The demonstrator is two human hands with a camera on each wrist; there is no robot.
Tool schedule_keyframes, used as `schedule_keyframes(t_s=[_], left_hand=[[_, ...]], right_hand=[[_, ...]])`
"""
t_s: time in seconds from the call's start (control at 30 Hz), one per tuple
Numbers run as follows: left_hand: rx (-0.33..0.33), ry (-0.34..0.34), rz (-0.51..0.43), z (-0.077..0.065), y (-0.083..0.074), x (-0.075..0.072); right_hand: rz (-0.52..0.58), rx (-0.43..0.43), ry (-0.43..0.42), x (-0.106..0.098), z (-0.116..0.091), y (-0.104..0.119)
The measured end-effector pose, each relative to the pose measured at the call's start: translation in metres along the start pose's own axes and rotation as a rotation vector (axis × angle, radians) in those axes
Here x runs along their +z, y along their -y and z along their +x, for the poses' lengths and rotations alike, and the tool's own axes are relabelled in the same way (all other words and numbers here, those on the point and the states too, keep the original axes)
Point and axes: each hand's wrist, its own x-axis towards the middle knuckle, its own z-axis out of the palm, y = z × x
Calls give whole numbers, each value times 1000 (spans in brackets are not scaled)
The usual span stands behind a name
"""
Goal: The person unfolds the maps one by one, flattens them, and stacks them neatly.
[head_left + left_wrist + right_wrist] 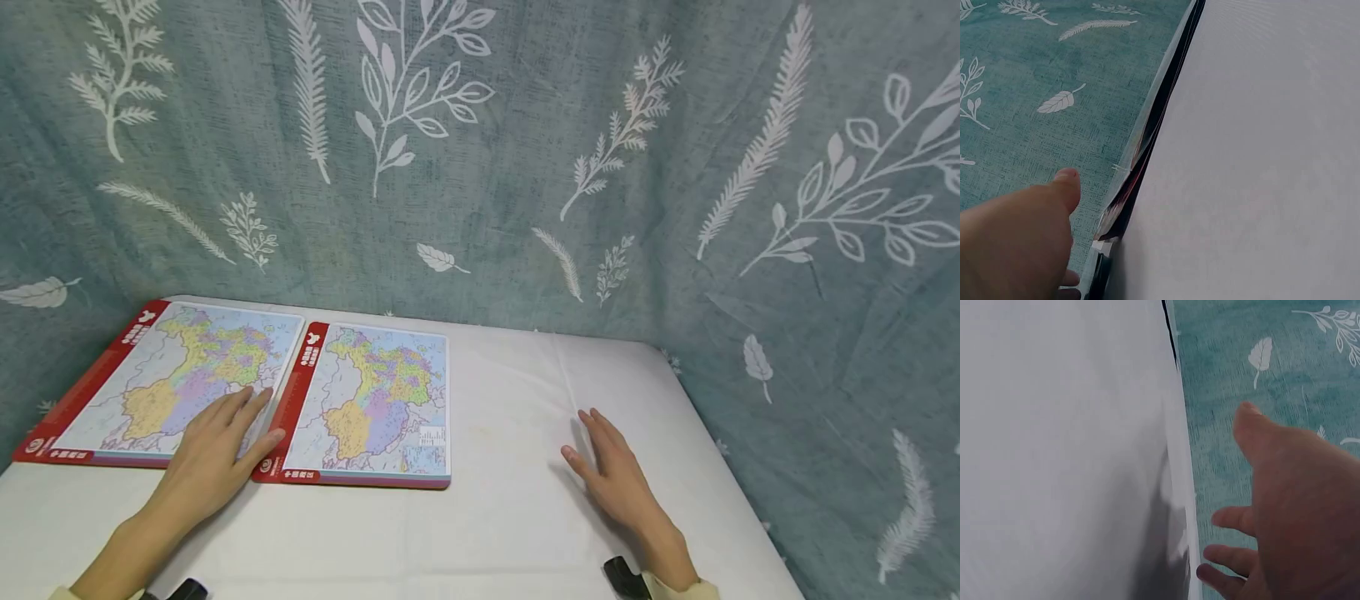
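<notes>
Two flat, red-bordered maps [382, 408] with coloured regions and layered edges lie side by side on a white-covered table in the head view. The left map [150, 400] is partly covered by my left hand [213, 450]. Its fingers extend over that map's lower right part, and the thumb reaches across to the red strip of the right-hand map. How firmly the hand touches them I cannot tell. My right hand [618, 479] is over the white cloth to the right, fingers extended, holding nothing. In the right wrist view its thumb and fingers [1235, 519] stand apart.
White cloth [510, 533] covers the table, with a crease running down from the back edge. Blue-green fabric printed with white leaves [480, 167] hangs behind and along the sides. A black device [626, 577] sits at the right wrist.
</notes>
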Motion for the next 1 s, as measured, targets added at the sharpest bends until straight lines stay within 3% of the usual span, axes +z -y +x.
schedule_keyframes(t_s=[0.47,0.8,1.0], left_hand=[[-34,-5,32,-1,-2,0],[-23,-38,38,-1,0,1],[-16,-47,56,-1,-2,0]], right_hand=[[-10,-18,32,15,1,23],[-30,-9,46,26,1,39],[0,-52,43,31,0,51]])
